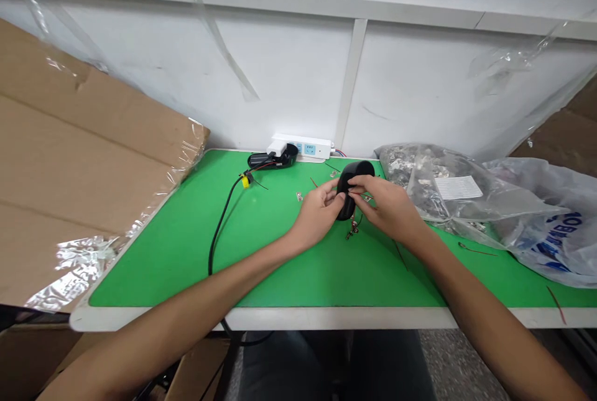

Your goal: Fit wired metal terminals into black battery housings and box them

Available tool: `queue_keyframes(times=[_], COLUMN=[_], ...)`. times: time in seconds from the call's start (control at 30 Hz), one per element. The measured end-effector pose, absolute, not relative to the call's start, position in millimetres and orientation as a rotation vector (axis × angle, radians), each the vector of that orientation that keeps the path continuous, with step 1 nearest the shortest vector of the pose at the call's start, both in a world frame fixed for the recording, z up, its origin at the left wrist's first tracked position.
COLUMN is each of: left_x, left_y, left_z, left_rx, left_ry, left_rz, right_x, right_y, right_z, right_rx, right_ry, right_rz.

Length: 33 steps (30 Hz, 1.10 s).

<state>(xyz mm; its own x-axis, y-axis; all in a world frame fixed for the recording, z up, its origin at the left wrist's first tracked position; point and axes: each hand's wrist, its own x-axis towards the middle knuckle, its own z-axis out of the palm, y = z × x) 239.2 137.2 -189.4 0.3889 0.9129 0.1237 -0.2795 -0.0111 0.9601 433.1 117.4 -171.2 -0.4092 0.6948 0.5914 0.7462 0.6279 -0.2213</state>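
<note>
Head view: our left hand (319, 208) clamps the curved black housing (358, 168); our right hand (387, 203) pinches against it, hold unclear. Wired terminals (353, 230) show loose below grip; we look mid-job.

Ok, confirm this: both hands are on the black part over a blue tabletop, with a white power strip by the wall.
The tabletop is green, not blue, in the head view; left hand, right hand, black part and power strip are as stated.

Shows a white panelled wall (298, 65) hung with strips of clear tape (224, 45) — includes a green-topped, pale-edged table (326, 276) standing before it — and, below, reveals a speckled grey floor (452, 357).
</note>
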Motion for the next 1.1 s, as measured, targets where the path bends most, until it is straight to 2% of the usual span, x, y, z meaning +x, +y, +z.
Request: queue_keyframes(times=[0.3, 0.43, 0.77, 0.97, 1.1], left_x=[241, 239, 237, 239, 235], left_y=[138, 141, 140, 136, 135], left_z=[-189, -189, -185, -187, -191], left_rx=[1.127, 1.013, 0.784, 1.026, 1.452], left_ry=[0.698, 0.716, 0.691, 0.622, 0.514], left_rz=[1.047, 1.038, 1.016, 1.046, 1.084], right_x=[430, 432, 424, 416, 411], right_y=[114, 117, 123, 120, 114], right_z=[-170, -170, -181, -195, -194], right_rx=[-1.182, -1.141, -1.168, -1.093, -1.048], right_ry=[-2.221, -2.153, -1.608, -1.659, -1.813], right_rz=[-0.079, 0.04, 0.308, 0.562, 0.419])
